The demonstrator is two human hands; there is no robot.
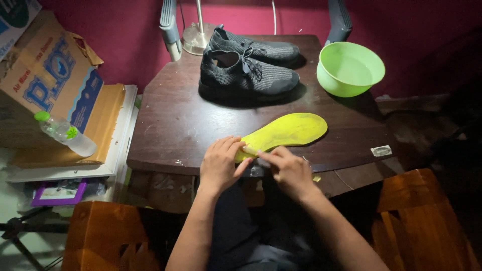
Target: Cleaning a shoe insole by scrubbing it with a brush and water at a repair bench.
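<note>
A yellow shoe insole [288, 131] lies flat on the dark wooden table [170, 125], its heel end over the near edge. My left hand [219, 163] pinches that heel end between thumb and fingers. My right hand [290, 170] is beside it, its fingertips meeting the same end of the insole. A pair of dark grey knit sneakers [248, 70] stands at the back of the table, toes to the right.
A light green plastic bowl [350, 69] sits at the table's back right. A small white packet [381, 150] lies near the right front edge. A plastic water bottle [67, 134] lies on cardboard boxes [50, 75] to the left. Wooden stools [424, 216] flank my legs.
</note>
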